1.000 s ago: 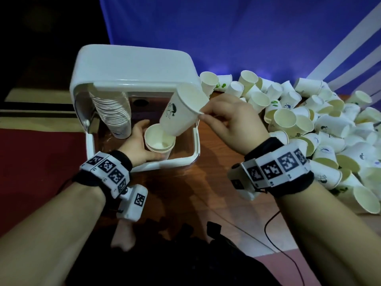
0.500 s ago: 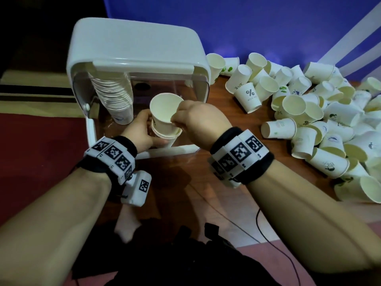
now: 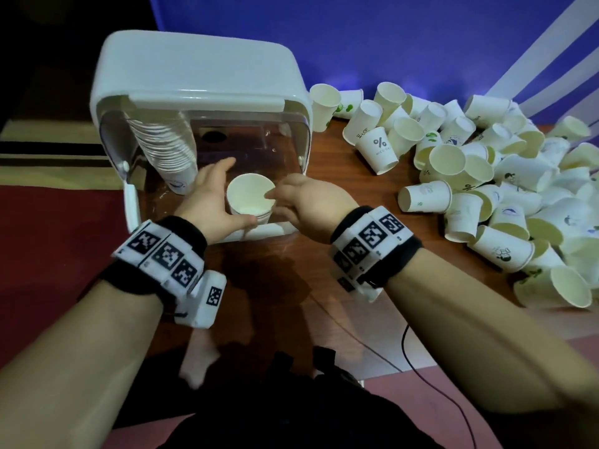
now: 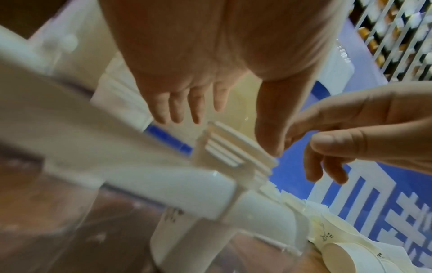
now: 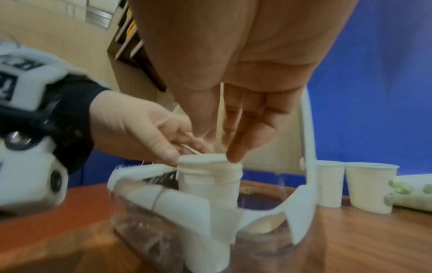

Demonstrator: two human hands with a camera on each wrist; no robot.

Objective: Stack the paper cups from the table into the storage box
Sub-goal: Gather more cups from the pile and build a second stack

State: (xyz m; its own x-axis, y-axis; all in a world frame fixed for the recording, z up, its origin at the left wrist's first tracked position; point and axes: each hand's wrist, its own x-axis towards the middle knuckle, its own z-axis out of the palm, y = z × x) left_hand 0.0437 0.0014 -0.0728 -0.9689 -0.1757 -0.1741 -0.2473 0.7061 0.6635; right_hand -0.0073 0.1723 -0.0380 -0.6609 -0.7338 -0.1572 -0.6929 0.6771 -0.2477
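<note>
I can read little print from here. One paper cup lying in the heap on the table carries a large "%" sign with a line of small capitals under it, which looks like "NICE DAY", though it is too small for me to be sure. A neighbouring cup bears dark marks I cannot read. The white wrist bands show only black-and-white square code patterns, with no letters I can read.
</note>
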